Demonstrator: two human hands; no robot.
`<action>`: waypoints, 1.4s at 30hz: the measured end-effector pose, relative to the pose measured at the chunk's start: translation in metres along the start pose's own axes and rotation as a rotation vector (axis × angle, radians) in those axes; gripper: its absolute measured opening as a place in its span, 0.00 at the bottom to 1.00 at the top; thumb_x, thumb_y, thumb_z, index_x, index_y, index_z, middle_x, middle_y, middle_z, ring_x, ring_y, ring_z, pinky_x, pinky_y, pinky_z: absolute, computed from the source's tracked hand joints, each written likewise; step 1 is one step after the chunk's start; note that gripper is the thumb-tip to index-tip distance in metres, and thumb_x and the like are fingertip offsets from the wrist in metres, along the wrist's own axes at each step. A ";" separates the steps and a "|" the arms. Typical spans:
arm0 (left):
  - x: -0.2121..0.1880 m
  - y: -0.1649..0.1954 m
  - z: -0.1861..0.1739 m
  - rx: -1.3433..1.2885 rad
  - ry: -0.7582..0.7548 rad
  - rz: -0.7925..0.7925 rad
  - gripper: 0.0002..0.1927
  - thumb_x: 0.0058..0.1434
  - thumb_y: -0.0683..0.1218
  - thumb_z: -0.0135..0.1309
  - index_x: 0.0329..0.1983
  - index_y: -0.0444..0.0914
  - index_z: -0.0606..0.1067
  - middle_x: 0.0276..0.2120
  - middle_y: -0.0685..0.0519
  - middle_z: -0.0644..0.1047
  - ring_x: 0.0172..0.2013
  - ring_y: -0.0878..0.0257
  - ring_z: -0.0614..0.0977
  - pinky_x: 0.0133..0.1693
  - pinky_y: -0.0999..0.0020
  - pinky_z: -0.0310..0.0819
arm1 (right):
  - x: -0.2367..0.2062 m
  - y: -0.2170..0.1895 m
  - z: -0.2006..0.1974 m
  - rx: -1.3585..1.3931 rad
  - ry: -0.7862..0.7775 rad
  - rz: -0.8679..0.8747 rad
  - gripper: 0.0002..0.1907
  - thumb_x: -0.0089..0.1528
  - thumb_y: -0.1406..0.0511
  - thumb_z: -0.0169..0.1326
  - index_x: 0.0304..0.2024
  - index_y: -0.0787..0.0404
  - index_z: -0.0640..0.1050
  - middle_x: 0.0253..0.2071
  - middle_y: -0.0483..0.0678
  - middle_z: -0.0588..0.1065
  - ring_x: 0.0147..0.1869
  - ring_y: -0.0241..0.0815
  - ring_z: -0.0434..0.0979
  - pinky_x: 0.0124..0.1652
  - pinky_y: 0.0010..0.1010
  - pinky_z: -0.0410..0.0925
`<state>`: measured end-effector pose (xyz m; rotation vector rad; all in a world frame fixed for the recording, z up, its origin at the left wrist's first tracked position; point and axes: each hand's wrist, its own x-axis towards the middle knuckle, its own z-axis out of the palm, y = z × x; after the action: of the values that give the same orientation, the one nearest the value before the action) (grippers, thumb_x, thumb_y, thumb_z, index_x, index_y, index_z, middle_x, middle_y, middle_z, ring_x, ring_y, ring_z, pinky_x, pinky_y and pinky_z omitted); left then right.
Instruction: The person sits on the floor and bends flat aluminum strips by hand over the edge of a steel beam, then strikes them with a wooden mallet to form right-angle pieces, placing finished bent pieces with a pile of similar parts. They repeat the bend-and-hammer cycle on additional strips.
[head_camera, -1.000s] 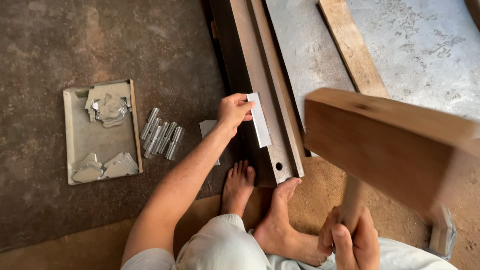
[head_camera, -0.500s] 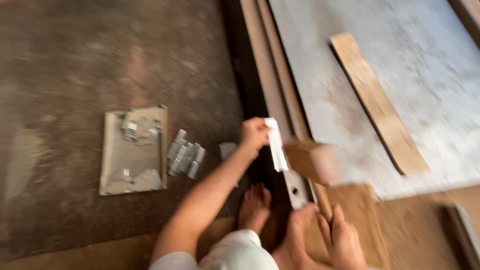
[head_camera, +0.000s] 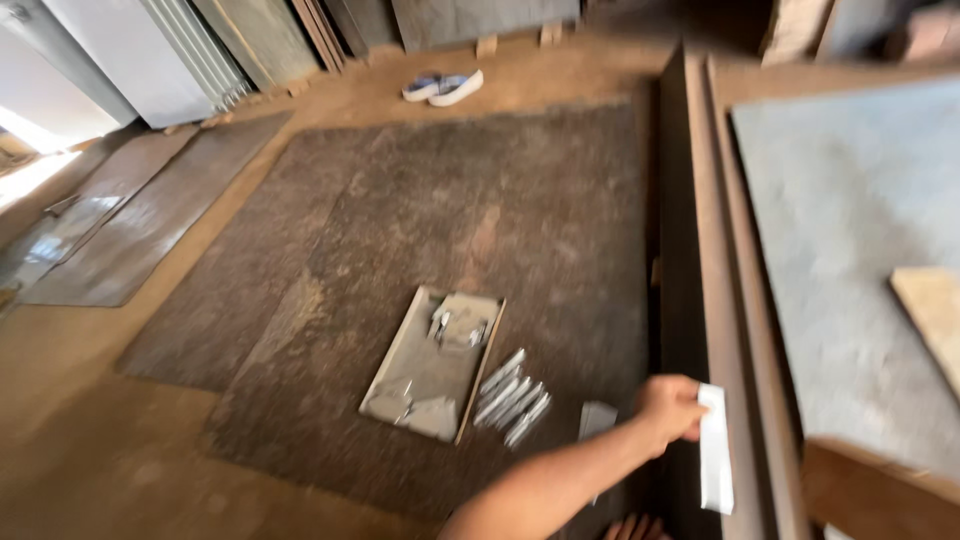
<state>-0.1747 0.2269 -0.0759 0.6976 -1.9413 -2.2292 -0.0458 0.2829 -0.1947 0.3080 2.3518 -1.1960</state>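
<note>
Left hand: the left hand (head_camera: 668, 408) is closed on a pale metal bracket (head_camera: 714, 462), thumb and fingers pinching its upper part and pressing it against the dark wooden rail (head_camera: 690, 260).
Right hand: not in view; its state cannot be told.
Bracket: a narrow, light strip, standing lengthwise along the rail at about 5 o'clock in the head view, touching the rail's top face.
Doing it well: as a judgement, the strip wants to stay flat and square to the rail's edge, with the fingers kept at the upper end and away from the lower end.
At 9 o'clock of the hand: a small flat grey plate (head_camera: 598, 418) lies just beside the wrist, and further out a loose row of silver brackets (head_camera: 512, 398) on the dark floor mat (head_camera: 400, 220).
Further at 9 o'clock: a shallow tray (head_camera: 392, 372) with a few bent metal pieces, near the row but apart from it.
At 3 o'clock: a grey panel (head_camera: 850, 230) inside the frame, with a pale wood strip (head_camera: 930, 310) on it, and a brown wooden block (head_camera: 880, 495) low at 4 o'clock.
In the way: bare toes (head_camera: 632, 526) show just below the forearm, close to the rail.
Far, 11 o'clock: a pair of light sandals (head_camera: 442, 87) by stacked boards.
</note>
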 end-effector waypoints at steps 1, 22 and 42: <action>-0.003 0.002 -0.001 -0.034 -0.035 -0.004 0.16 0.61 0.37 0.61 0.52 0.29 0.78 0.40 0.46 0.83 0.34 0.61 0.85 0.31 0.71 0.83 | 0.001 0.001 -0.001 0.000 -0.012 0.013 0.11 0.65 0.65 0.57 0.42 0.68 0.74 0.25 0.53 0.71 0.23 0.45 0.66 0.22 0.37 0.60; -0.062 -0.072 -0.007 0.111 -0.235 -0.286 0.12 0.62 0.40 0.60 0.45 0.33 0.72 0.35 0.49 0.79 0.34 0.62 0.83 0.33 0.66 0.85 | 0.059 0.037 -0.171 0.545 -0.216 0.123 0.18 0.55 0.67 0.66 0.46 0.62 0.75 0.32 0.47 0.78 0.32 0.34 0.79 0.31 0.25 0.73; -0.086 -0.077 0.002 0.013 -0.139 -0.288 0.04 0.60 0.38 0.60 0.35 0.30 0.77 0.31 0.48 0.82 0.31 0.62 0.86 0.33 0.68 0.87 | -0.100 0.028 -0.268 0.397 0.019 -0.417 0.14 0.69 0.57 0.48 0.40 0.62 0.70 0.19 0.43 0.68 0.17 0.31 0.66 0.17 0.25 0.61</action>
<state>-0.0823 0.2745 -0.1268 0.8979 -2.0338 -2.4933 -0.0330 0.5166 -0.0288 -0.0514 2.2444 -1.8684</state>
